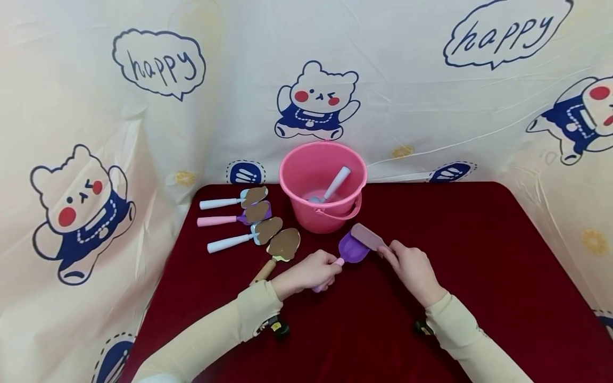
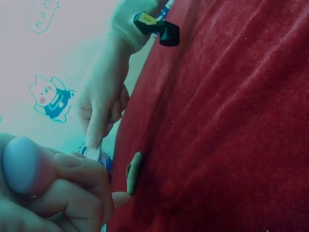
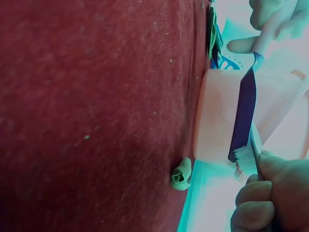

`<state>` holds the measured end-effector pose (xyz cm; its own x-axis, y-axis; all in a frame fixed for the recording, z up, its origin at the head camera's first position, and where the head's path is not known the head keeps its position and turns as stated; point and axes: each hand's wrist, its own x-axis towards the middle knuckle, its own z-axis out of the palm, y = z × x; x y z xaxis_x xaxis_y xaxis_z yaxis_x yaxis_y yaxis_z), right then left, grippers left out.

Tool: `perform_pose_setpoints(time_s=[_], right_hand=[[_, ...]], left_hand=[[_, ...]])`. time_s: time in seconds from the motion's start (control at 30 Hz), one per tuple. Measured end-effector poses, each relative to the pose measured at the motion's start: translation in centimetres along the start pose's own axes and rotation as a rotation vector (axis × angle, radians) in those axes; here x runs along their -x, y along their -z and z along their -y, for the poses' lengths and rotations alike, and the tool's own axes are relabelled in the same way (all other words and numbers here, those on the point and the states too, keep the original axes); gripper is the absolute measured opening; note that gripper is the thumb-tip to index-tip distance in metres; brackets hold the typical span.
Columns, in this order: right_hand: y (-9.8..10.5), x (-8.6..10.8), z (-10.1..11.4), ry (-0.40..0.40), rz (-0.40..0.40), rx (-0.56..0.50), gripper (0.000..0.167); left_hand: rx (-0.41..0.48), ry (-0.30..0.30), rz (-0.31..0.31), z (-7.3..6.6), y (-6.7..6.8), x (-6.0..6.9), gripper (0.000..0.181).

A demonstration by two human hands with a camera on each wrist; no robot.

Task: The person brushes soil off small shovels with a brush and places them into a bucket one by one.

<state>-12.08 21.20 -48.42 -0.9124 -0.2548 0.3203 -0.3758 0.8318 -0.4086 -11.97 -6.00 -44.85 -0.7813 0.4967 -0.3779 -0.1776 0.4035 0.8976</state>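
Note:
In the head view my left hand (image 1: 316, 268) grips the pink handle of a small purple toy shovel (image 1: 353, 250), lifted over the table in front of the bucket. The rounded butt of that handle (image 2: 21, 164) shows large in the left wrist view. My right hand (image 1: 415, 268) pinches a flat, pinkish-brown brush (image 1: 367, 237) laid across the shovel's blade. White bristles (image 3: 245, 159) touch the end of the purple blade (image 3: 244, 113) in the right wrist view. The blade's inner face looks purple, without the brown coating seen on other shovels.
A pink bucket (image 1: 323, 215) stands behind the hands, with a light-handled tool (image 1: 337, 183) inside. To its left lie several toy shovels with brown-coated blades (image 1: 267, 231), one wooden-handled (image 1: 263, 272). A small green piece (image 3: 181, 175) lies on the red cloth (image 1: 479, 255).

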Motion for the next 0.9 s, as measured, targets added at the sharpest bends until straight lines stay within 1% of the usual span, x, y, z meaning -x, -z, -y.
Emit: perform_pose_setpoints(time_s=[0.17,0.43,0.6,0.9], right_hand=[[-0.13,-0.16,0.28,-0.037,-0.03,-0.011,0.031],[0.03,-0.42,0.9,-0.029,-0.089,-0.009,0.032],[-0.16,-0.33,0.77,-0.046,-0.09,-0.012,0.033],[-0.27,-0.72,0.51,-0.068,-0.084,-0.03,0.033]], left_hand=[[-0.001,-0.008,-0.008,-0.01,0.1,-0.15,0.036],[0.024,-0.014,0.005,-0.06,0.26,-0.29,0.039],[0.014,-0.009,0.001,0.08,0.18,-0.52,0.039],[0.018,-0.013,-0.002,-0.23,0.21,-0.65,0.038]])
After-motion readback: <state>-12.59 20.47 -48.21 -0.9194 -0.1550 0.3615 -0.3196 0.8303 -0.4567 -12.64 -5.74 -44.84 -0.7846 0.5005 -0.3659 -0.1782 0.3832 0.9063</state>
